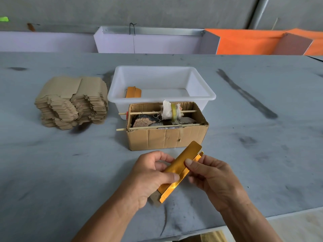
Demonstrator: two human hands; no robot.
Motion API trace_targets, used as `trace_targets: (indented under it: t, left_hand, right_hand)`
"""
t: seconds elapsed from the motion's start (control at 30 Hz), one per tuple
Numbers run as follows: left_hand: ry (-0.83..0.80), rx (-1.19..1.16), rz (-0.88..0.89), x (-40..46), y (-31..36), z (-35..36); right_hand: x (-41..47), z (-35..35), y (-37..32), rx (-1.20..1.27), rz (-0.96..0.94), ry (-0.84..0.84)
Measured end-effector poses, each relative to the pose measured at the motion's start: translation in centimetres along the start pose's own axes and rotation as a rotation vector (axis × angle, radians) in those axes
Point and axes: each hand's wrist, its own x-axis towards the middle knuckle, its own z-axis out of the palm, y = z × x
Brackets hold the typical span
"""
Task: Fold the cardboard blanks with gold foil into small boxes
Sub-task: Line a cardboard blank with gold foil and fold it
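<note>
- The person is holding 1 gold foil blank [181,169] with both hands above the near part of the grey table [262,154], its long body slanting from lower left to upper right.
- The left hand [150,175] is pinching the blank's lower half, thumb lying across the gold face and fingers curling behind it.
- The right hand [211,177] is pinching the upper half, thumb pressing on the gold edge while the fingers are wrapping underneath.
- A stack of brown blanks [71,102] is sitting at the far left of the table.
- A white plastic tub [162,84] is standing behind a cardboard carton [166,137], touching it; 1 folded gold box [133,92] is lying inside the tub.
- 2 thin sticks [157,112] are crossing the carton, one carrying a cloth roll [170,110].
</note>
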Motion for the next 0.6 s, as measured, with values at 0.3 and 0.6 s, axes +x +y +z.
trace_targets:
  t: [0.3, 0.6]
  left_hand:
    - [0.030, -0.093, -0.026, -0.2, 0.3, -0.1]
    - [0.189, -0.324, -0.021, 0.0, 0.4, -0.6]
  right_hand:
    - [0.7, 1.0, 0.1, 0.052, -0.075, 0.084]
    - [0.6, 1.4, 0.7, 0.223, -0.093, 0.115]
